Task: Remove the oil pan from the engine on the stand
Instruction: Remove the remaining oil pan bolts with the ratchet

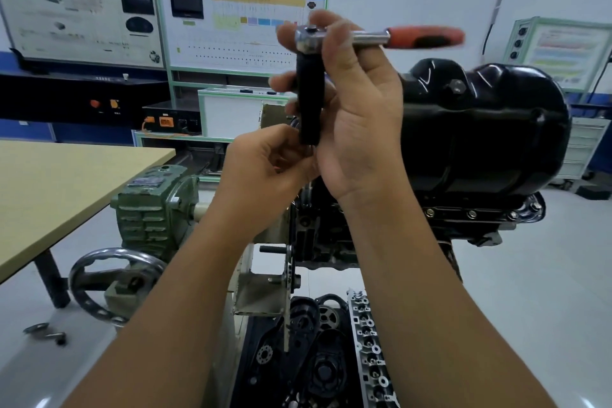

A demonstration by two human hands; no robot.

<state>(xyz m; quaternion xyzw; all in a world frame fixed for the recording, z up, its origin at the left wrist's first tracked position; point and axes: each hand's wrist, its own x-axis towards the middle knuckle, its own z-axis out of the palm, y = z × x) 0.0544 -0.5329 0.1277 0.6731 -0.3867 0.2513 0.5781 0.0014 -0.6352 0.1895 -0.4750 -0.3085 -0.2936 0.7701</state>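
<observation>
While the head camera looks down over both forearms, the right hand [351, 116] holds a ratchet wrench [377, 38] up in front of the engine [430, 215], its grip clenched around the long black socket [310, 99] that hangs from the ratchet head. The wrench's orange handle [427, 37] points away to the right, level and blurred. Just below the socket's lower end, the left hand [265, 169] has its fingertips pinched together at the socket's mouth; whatever they hold is too small and hidden to tell.

Behind the right hand, the black oil pan [490, 129] sits on top of the inverted engine, its flange seated on the block. Three bolt points show along the flange's near edge, and a drain plug [456, 87] shows on the pan's upper face. Left of the engine stands the green gearbox [155, 209] of the stand, with a metal handwheel [109, 288] below it. Further left of the engine is a tan desk [66, 189]. Beneath the engine, on the floor, lie a cylinder head [371, 341] and dark covers [314, 354].
</observation>
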